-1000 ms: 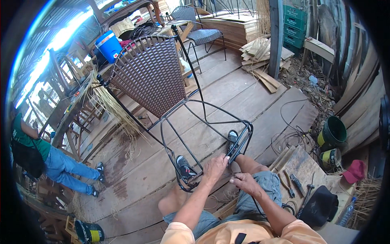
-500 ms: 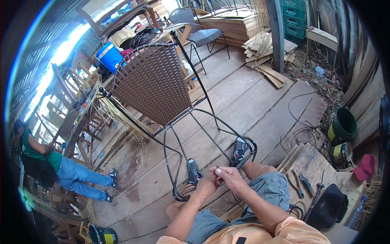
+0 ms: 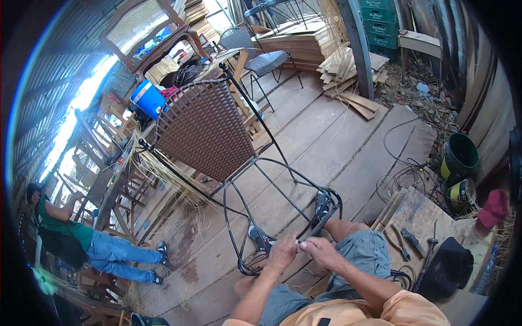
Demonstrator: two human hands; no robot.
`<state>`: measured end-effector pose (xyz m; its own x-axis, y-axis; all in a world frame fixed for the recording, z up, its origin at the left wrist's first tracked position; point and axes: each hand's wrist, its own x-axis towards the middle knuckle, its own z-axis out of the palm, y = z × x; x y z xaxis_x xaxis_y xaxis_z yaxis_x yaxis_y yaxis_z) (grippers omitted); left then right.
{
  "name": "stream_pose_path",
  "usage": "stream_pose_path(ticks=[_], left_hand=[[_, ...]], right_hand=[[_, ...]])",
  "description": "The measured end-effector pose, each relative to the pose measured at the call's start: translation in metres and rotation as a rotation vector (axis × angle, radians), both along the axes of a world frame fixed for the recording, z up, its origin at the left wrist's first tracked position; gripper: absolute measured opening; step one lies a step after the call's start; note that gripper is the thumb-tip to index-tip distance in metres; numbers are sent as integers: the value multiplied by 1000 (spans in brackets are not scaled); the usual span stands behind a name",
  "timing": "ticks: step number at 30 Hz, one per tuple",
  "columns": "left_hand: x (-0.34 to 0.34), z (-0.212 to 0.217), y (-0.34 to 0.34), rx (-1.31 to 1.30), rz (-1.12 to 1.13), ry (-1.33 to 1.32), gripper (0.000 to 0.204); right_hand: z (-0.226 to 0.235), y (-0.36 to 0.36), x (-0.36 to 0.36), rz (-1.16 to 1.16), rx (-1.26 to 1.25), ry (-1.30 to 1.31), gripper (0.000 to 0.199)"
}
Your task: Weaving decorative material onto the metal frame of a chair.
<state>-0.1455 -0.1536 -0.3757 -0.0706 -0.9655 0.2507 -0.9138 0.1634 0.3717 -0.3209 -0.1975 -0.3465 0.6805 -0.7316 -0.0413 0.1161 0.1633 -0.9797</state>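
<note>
My left hand (image 3: 283,253) and my right hand (image 3: 322,254) meet above my lap, both closed, fingertips pinched together. A small dark bit shows between them, too small to name. Just beyond my hands stands a chair with a black metal frame (image 3: 274,187). Its backrest (image 3: 204,130) is woven in brown strip, with open gaps near the top rail. The seat frame carries no weaving, and the floorboards show through it. My feet rest by the chair's near end, inside or beside the frame.
On a wooden board (image 3: 418,209) at my right lie pliers (image 3: 399,244), a second hand tool (image 3: 413,244), a hammer (image 3: 427,261) and a black hat (image 3: 447,266). Cables (image 3: 408,174) and dark buckets (image 3: 461,157) are beyond. At left stands another person (image 3: 68,228). A grey woven chair (image 3: 263,62) stands further off.
The view has tilted slightly, so the surroundings shift. My hands stay together, but the fingers have turned and the right hand lies a little flatter. The chair stays in place.
</note>
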Motion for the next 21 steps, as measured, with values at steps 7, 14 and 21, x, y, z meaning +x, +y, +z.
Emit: stream_pose_path(ticks=[7,14,21], left_hand=[[-30,-10,-2,-27,348,2,25],[-32,-1,-6,-25,297,-52,13],[-25,11,-16,146,242,141,19]], right_hand=[[-15,-105,91,70,348,-19,30],[-39,-118,101,104,226,311,33],[53,-109,-23,280,-815,1049,22]])
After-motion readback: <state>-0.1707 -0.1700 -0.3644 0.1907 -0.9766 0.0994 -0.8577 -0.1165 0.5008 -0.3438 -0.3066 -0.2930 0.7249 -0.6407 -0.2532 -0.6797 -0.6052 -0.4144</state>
